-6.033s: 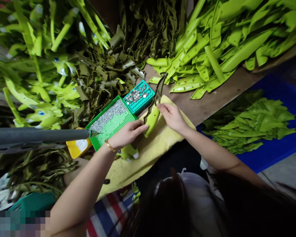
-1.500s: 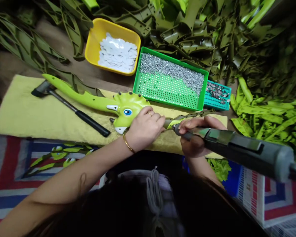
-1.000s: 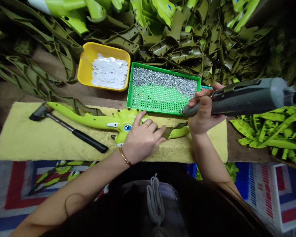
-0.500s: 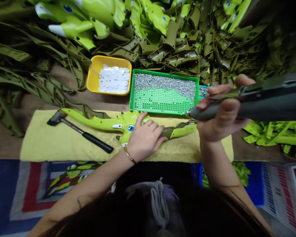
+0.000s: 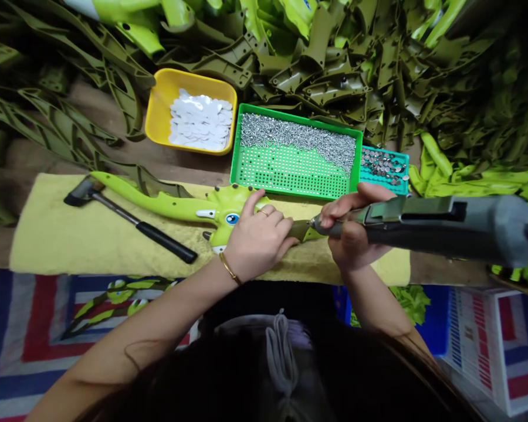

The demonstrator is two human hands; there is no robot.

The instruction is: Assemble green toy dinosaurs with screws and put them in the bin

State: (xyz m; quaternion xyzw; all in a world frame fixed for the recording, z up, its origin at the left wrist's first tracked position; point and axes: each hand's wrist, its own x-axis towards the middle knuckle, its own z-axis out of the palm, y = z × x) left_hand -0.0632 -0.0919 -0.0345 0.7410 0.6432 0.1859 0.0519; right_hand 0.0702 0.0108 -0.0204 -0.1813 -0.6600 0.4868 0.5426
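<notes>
Containing screws (image 5: 300,136), a tray (image 5: 286,174) sits beyond left fingers (image 5: 273,219) gripping toy (image 5: 217,206), right fingers (image 5: 342,206) screwdriver (image 5: 431,227).

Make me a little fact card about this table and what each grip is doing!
Left grip: resting on a green toy
Right grip: around a gray power tool, its tip near an olive part
On the yellow cloth: toy and black-handled hammer
Yellow bin: white pieces
Green tray: small silver screws
Teal tray: round metal discs
Behind: heaped olive parts, some green parts
</notes>
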